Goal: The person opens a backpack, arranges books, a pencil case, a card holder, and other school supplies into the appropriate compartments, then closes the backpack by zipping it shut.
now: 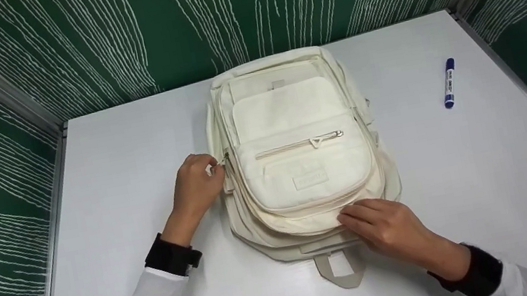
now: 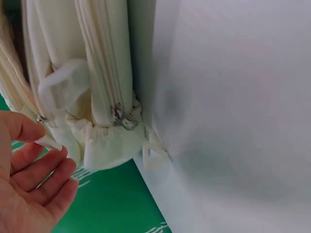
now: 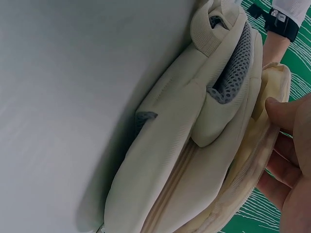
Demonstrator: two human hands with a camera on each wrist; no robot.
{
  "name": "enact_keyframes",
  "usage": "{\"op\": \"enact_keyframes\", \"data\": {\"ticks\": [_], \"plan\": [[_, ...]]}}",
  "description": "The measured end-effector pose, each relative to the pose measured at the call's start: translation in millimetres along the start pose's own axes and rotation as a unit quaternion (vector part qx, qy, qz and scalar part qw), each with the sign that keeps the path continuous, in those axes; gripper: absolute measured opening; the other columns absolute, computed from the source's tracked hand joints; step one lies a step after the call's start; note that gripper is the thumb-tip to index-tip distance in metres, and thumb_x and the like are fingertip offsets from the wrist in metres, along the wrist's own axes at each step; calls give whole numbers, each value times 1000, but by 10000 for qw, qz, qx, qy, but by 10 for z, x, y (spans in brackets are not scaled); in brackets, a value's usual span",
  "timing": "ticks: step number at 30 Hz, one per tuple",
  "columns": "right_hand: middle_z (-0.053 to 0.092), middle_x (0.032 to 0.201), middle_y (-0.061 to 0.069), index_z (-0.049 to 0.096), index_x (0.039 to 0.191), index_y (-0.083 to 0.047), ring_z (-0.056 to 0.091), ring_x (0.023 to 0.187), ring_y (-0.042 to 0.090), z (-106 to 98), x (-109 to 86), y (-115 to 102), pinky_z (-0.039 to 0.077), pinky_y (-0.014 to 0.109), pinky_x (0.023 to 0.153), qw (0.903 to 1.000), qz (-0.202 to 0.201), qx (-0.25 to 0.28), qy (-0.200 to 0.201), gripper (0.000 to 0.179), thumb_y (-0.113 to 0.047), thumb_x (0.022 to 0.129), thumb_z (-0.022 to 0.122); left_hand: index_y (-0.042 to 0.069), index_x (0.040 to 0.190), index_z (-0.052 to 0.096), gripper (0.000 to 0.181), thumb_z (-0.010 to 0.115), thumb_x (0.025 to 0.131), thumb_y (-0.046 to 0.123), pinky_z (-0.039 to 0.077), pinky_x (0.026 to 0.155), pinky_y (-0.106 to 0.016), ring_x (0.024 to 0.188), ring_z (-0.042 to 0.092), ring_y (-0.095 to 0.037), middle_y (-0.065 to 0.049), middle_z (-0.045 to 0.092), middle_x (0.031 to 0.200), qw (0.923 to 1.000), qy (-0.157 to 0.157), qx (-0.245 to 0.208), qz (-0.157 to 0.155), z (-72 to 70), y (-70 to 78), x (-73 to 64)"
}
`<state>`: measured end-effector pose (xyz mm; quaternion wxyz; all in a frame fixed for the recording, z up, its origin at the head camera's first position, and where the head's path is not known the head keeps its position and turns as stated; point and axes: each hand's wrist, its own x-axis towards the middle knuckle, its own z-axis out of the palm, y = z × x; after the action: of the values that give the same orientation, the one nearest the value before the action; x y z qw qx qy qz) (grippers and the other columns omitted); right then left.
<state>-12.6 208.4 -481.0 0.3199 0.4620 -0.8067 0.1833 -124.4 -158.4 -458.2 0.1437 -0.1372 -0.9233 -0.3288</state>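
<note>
A cream backpack [image 1: 296, 104] lies on its back, with its top handle loop [image 1: 346, 281] toward the person. At its left side, my left hand [image 1: 196, 184] pinches a pale zipper pull [image 2: 50, 144] between thumb and forefinger, the other fingers loosely bent. My right hand [image 1: 391, 226] grips the edge of the front compartment [image 3: 273, 114], thumb on one face and fingers on the other. That compartment gapes along its top edge, and its yellowish lining shows in the right wrist view. A short zipper [image 1: 296, 146] with a triangular pull crosses the front pocket.
A blue and white marker [image 1: 449, 82] lies on the white table [image 1: 133, 149] to the right of the backpack. Green walls [image 1: 239, 11] with white streaks stand behind and on both sides. Another metal zipper slider [image 2: 119, 116] sits on the backpack's side.
</note>
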Motion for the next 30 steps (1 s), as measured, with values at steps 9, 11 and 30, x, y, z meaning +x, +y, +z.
{"op": "enact_keyframes", "data": {"ticks": [9,11,30], "plan": [[78,100,7,81,102,-3,74,87,23,16,-8,-1,62,36,74,10000,84,22,-30,36,-8,109,46,-1,97,80,11,72,97,6,55,61,-35,65,66,-18,-12,77,88,9959,-162,-715,-528,26,168,-160],[78,100,7,81,102,-3,74,87,23,24,-11,3,62,36,74,10000,87,38,-24,36,-9,109,46,-2,97,80,11,72,97,6,55,61,-34,67,67,-17,-13,77,88,9971,-50,-601,-474,35,196,-201],[77,101,7,81,102,-2,74,88,23,50,-27,17,61,36,74,9998,81,172,11,36,-8,109,46,0,84,75,8,74,91,-3,54,58,-29,67,66,-14,-7,70,77,9992,109,-341,184,121,631,-972]]}}
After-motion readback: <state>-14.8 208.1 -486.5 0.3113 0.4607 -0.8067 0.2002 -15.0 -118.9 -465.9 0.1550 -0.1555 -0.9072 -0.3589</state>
